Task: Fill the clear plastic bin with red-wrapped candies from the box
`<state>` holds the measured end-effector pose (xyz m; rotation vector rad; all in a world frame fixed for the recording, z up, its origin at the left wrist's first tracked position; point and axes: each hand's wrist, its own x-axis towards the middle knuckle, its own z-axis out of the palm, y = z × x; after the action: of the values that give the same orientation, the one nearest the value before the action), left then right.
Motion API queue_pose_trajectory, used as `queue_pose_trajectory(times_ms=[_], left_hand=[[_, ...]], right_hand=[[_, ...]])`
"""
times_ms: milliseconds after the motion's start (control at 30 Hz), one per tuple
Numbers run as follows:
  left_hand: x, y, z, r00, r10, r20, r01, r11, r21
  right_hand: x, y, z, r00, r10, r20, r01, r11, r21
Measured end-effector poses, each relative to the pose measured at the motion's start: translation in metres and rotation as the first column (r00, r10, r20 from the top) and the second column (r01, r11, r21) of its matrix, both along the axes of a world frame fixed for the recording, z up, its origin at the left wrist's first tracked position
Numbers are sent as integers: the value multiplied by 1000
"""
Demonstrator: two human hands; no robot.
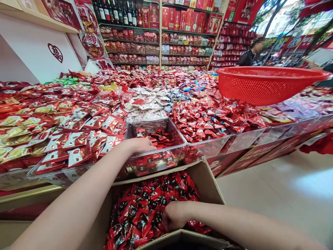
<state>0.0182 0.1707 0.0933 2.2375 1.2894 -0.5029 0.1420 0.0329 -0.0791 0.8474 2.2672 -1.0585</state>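
My left hand point(142, 145) reaches into a clear plastic bin point(179, 133) on the sweets counter, resting on red-and-black wrapped candies point(156, 137); its fingers curl down and are partly hidden. My right hand point(174, 216) is down in an open cardboard box point(208, 180) full of the same red-and-black candies point(145, 205), its fingers closed around some of them.
The counter holds several heaps of wrapped sweets behind clear front panels point(234, 142). A red mesh basket point(265, 85) sits on the heaps at the right. Shelves of red boxes and bottles point(156, 31) stand behind. A person point(251, 53) stands far back. Tiled floor point(286, 194) lies right.
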Motion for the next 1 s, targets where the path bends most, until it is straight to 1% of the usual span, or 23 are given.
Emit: queue_pose_trajectory(times_ms=[100, 233, 333, 400, 467, 533, 633, 700, 733, 767, 800, 833, 867, 900, 967, 1000], left_hand=[[0, -1, 1, 1000, -11, -8, 11, 1000, 8], [-2, 5, -4, 1000, -25, -4, 25, 999, 32], [-5, 10, -9, 999, -22, 25, 20, 997, 78], [-5, 11, -11, 999, -4, 46, -1, 994, 109], [-5, 12, -11, 996, 20, 84, -32, 989, 147], [-4, 11, -8, 987, 37, 159, -69, 977, 200], [-1, -1, 6, 945, 27, 327, -132, 943, 305], [-1, -20, 18, 888, -10, 460, -184, 909, 375], [-3, -34, 23, 853, -30, 521, -212, 892, 399], [-6, -49, 26, 769, -60, 637, -274, 869, 412], [-11, -67, 27, 701, -70, 709, -304, 870, 387], [-17, -84, 24, 650, -32, 760, -350, 875, 336], [-23, -102, 18, 625, 52, 779, -406, 874, 268], [-30, -118, 10, 601, 152, 785, -478, 855, 201], [-40, -144, -10, 562, 375, 737, -610, 790, 64], [-42, -153, -20, 542, 463, 702, -642, 767, -10]], right_hand=[[0, -1, -10, 1000, 13, 6, -12, 989, -146], [-4, -1, -31, 999, 37, 33, -28, 973, -228], [-6, -1, -45, 997, -5, 73, 25, 961, -276], [-5, -2, -48, 995, -49, 90, 74, 951, -300], [-5, -2, -46, 993, -67, 93, 92, 950, -298], [-6, -3, -38, 993, -71, 97, 95, 957, -273], [-10, -6, -25, 990, -126, 55, 137, 939, -316], [-11, -7, -14, 985, -174, -11, 160, 926, -343], [-10, -7, -8, 984, -174, -44, 151, 935, -322], [-7, -6, 0, 983, -167, -83, 139, 952, -272], [-4, -5, 9, 977, -167, -134, 137, 969, -208], [1, -4, 20, 958, -192, -211, 163, 975, -150], [6, -3, 33, 917, -246, -315, 221, 969, -115], [11, -3, 46, 836, -332, -438, 312, 943, -120], [18, -4, 74, 576, -486, -657, 479, 852, -211], [19, -7, 86, 453, -527, -719, 535, 806, -254]])
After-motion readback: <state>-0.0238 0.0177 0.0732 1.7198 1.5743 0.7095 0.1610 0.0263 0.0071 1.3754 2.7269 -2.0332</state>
